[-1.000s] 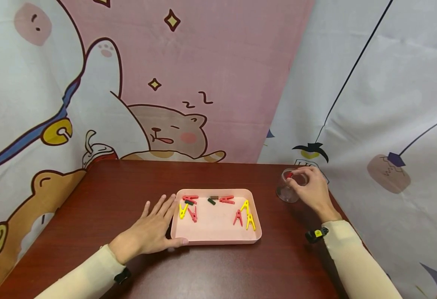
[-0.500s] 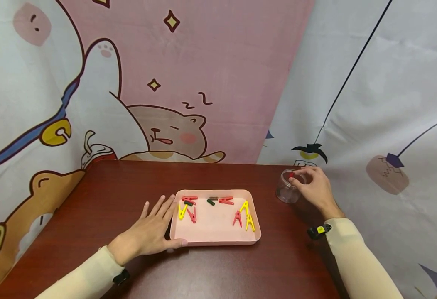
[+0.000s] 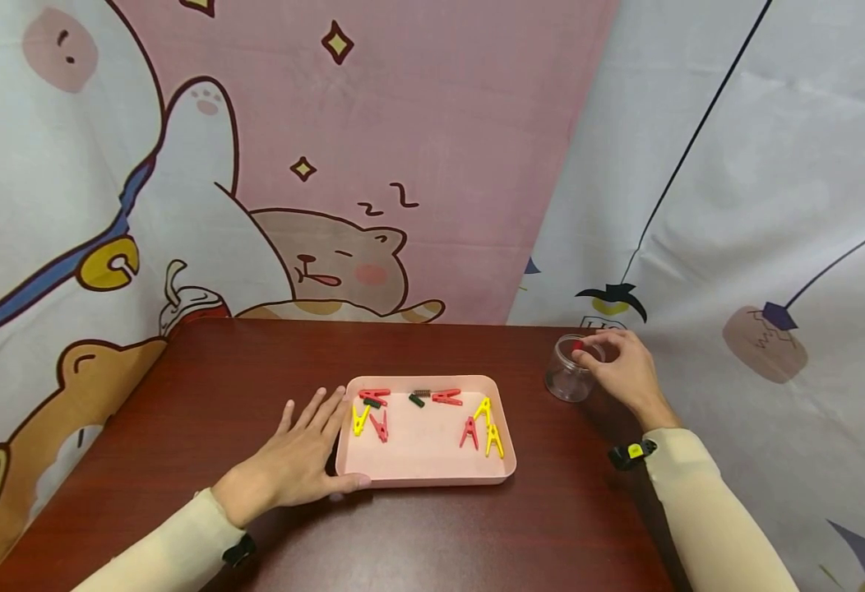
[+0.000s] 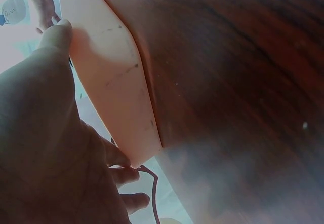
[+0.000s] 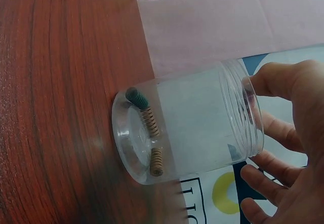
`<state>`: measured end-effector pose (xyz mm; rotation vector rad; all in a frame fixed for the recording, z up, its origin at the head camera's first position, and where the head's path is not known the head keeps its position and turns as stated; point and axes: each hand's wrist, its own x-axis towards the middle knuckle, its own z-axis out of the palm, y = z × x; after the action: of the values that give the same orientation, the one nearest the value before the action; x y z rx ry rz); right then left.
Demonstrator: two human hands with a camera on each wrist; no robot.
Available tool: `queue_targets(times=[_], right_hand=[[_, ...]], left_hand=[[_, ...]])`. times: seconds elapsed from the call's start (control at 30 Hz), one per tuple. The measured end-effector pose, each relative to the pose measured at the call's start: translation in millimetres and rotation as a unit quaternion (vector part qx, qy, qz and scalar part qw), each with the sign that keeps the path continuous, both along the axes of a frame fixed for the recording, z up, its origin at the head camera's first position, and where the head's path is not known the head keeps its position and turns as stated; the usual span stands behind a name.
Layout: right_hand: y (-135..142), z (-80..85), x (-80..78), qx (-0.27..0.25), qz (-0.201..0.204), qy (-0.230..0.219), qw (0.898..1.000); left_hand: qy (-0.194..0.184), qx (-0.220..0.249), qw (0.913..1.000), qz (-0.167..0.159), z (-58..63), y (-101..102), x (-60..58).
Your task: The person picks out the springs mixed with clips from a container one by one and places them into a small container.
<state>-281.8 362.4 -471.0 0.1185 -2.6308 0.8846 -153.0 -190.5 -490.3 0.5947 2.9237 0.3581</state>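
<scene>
My right hand pinches a small red piece at the mouth of a clear jar. Its kind I cannot tell, as the fingers hide most of it. Through the jar's wall, the right wrist view shows a green spring and two brown springs at the bottom. My left hand lies with fingers spread along the left side of a pink tray, thumb at its front edge. In the left wrist view, the thumb and fingertips touch the tray's rim.
Inside the tray are several red clips, three yellow clips, two dark green springs and a brown spring. The jar stands near the back right of the brown table. A printed cloth hangs behind.
The right hand has shifted slightly to the right at the jar's mouth, still pinching the red piece. The left hand and tray have stayed in place.
</scene>
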Motion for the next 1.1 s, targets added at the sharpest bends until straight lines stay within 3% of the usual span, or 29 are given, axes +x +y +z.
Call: queue_targets(times=[1.1], right_hand=[[2.3,0.1,1.0,-0.013,0.002,-0.011,1.000]], left_hand=[[0.002,0.004,1.0000,-0.001,-0.7,-0.3,-0.3]])
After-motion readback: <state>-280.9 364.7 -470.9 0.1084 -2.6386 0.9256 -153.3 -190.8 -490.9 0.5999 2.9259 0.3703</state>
